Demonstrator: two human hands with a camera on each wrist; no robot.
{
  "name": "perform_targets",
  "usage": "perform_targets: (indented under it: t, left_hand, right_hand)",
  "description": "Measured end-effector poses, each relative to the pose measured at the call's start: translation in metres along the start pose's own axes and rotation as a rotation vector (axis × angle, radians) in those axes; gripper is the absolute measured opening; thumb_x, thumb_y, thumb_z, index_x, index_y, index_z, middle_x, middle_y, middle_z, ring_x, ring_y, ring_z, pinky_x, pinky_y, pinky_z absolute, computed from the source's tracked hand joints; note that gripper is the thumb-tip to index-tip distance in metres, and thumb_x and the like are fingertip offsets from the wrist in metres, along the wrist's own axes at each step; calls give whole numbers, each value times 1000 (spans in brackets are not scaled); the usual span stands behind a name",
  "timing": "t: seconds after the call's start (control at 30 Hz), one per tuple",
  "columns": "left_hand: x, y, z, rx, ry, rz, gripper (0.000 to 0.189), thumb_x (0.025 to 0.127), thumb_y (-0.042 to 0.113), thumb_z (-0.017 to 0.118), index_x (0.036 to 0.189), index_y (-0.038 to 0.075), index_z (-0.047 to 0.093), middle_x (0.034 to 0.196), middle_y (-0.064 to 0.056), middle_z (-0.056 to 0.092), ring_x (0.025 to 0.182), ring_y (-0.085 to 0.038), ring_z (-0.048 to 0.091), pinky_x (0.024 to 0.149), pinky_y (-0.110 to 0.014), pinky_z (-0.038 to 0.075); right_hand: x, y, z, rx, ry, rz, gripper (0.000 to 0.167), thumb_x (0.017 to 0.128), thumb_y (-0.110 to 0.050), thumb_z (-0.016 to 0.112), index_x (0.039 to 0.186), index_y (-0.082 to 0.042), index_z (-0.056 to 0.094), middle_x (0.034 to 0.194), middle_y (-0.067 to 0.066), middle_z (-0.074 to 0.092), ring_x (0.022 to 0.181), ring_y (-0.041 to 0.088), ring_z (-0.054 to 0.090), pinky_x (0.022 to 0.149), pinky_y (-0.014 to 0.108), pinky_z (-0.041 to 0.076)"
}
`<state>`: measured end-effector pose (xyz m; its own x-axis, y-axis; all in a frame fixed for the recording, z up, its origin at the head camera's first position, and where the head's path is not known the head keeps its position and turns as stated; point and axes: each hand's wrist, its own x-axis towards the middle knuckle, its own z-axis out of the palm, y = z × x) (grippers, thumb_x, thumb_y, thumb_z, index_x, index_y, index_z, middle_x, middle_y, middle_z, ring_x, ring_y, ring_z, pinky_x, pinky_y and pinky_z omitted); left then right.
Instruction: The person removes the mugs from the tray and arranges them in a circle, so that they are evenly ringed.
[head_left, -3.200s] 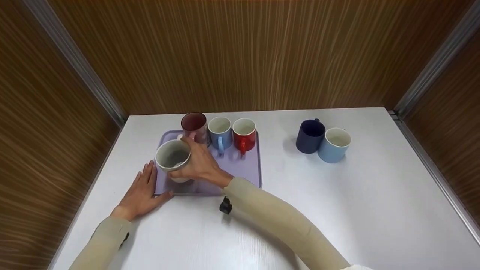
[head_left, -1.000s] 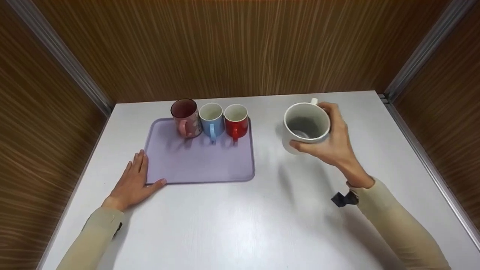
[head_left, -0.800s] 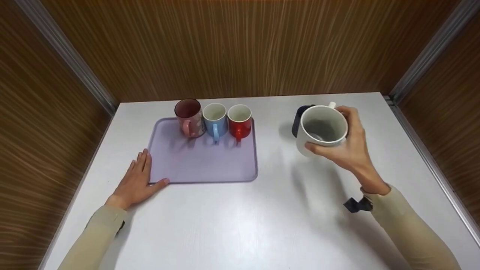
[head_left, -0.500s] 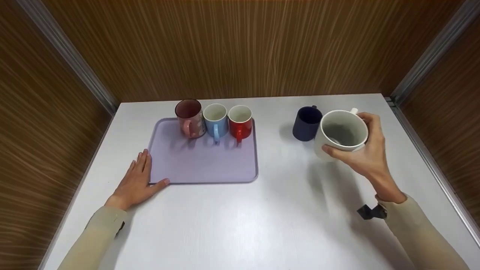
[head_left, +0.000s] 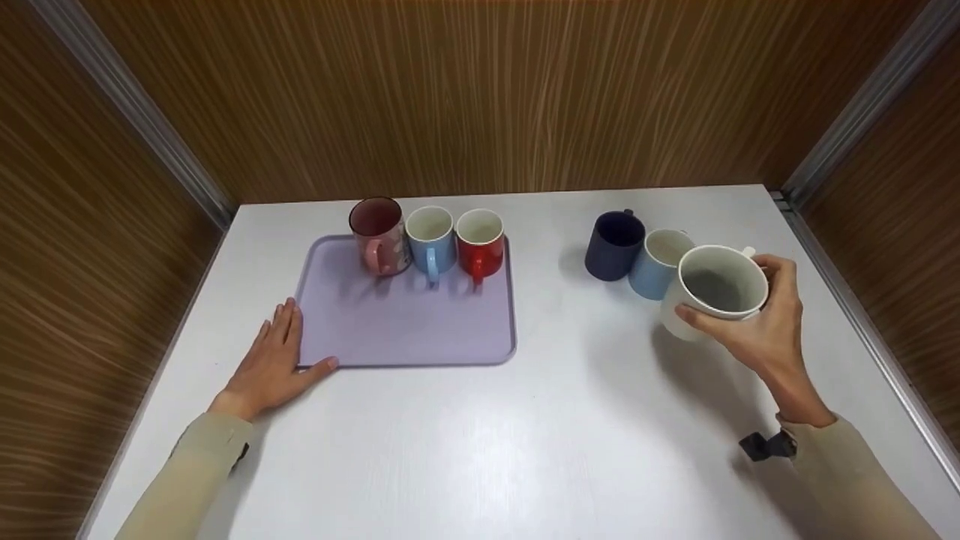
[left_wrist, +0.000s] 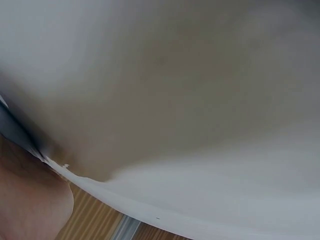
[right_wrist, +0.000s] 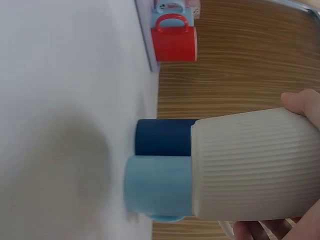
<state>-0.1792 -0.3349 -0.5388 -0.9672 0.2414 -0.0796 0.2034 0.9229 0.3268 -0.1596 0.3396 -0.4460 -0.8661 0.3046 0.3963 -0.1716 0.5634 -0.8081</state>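
My right hand grips a large white mug around its upper side, raised over the right part of the table. In the right wrist view the white mug shows a ribbed wall and hangs off the table surface. Just behind and left of it stand a light blue mug and a dark navy mug, side by side. My left hand lies flat with fingers straight, touching the front left corner of the lilac tray. The left wrist view is mostly blurred table.
Along the tray's back edge stand a pink mug, a second light blue mug and a red mug, handles toward me. Wooden panels rise behind the white table and at both sides.
The right hand has carried the white mug from the tray's left side rightward past the navy mug, uncovering the light blue mug behind it. The left hand has stayed at the tray corner.
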Motion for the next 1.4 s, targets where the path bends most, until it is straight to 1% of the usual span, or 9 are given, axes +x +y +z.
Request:
perform_targets:
  t: [0.1, 0.3, 0.5, 0.63, 0.8, 0.9, 1.07, 1.3, 1.4]
  left_hand:
    - [0, -1, 0, -3, 0, -2, 120, 98, 76, 55, 167, -9, 4, 178, -25, -5, 166, -45, -2, 134, -61, 5]
    - [0, -2, 1, -2, 7, 2, 119, 99, 74, 56, 167, -10, 5, 178, -26, -4, 166, -45, -2, 134, -61, 6]
    - [-2, -2, 0, -3, 0, -3, 119, 99, 74, 55, 166, -10, 5, 178, -26, -5, 165, -46, -2, 134, -61, 5]
    - [-3, -1, 0, -3, -7, -7, 119, 99, 74, 55, 167, -10, 4, 178, -26, -5, 165, -46, -3, 134, -61, 5]
    - [-3, -1, -1, -6, -7, -10, 119, 99, 74, 55, 167, -10, 4, 178, -26, -5, 165, -46, -3, 134, -61, 5]
    - [-3, -1, -1, -9, -6, -10, 119, 99, 74, 55, 167, -10, 4, 178, -26, -5, 165, -46, -3, 134, -61, 4]
    - [-2, -1, -1, -10, -4, -6, 119, 99, 74, 55, 167, -10, 4, 178, -25, -5, 166, -45, -3, 134, -61, 4]
    - [-1, 0, 0, -13, -1, 5, 119, 99, 74, 56, 167, -9, 4, 178, -25, -5, 166, -45, -3, 134, -61, 5]
    - [0, 0, 0, -11, -1, 3, 119, 99, 74, 56, 167, -9, 4, 178, -25, -5, 166, -45, -3, 134, -60, 5]
  right_hand:
    - [-5, 9, 2, -38, -10, 38, 97, 59, -11, 103, 138, -4, 48, 126, -3, 55, 117, 9, 51, 95, 27, 39]
    - [-12, 25, 10, -78, -34, 93, 99, 62, -17, 104, 140, -2, 44, 127, 7, 54, 118, 16, 50, 96, 32, 39]
    - [-16, 38, 21, -98, -63, 107, 100, 64, -22, 103, 139, -1, 42, 128, 16, 52, 118, 24, 52, 96, 39, 40]
    - [-19, 41, 26, -101, -80, 114, 100, 67, -25, 103, 141, 0, 40, 129, 19, 52, 120, 26, 52, 97, 43, 41]
    - [-20, 42, 30, -99, -80, 136, 106, 65, -28, 105, 143, -1, 38, 134, 19, 52, 124, 30, 52, 99, 46, 43]
    - [-18, 42, 33, -95, -82, 149, 109, 64, -29, 105, 145, -2, 38, 137, 18, 52, 126, 31, 51, 99, 45, 43]
    - [-16, 41, 38, -89, -68, 141, 109, 62, -30, 106, 143, -2, 39, 134, 16, 52, 122, 27, 51, 96, 38, 41]
    - [-14, 41, 41, -95, -54, 127, 107, 63, -30, 105, 142, -1, 39, 130, 17, 52, 118, 26, 52, 95, 38, 40]
    - [-13, 41, 42, -94, -48, 119, 106, 64, -30, 105, 142, -1, 39, 128, 17, 52, 116, 25, 51, 94, 37, 40]
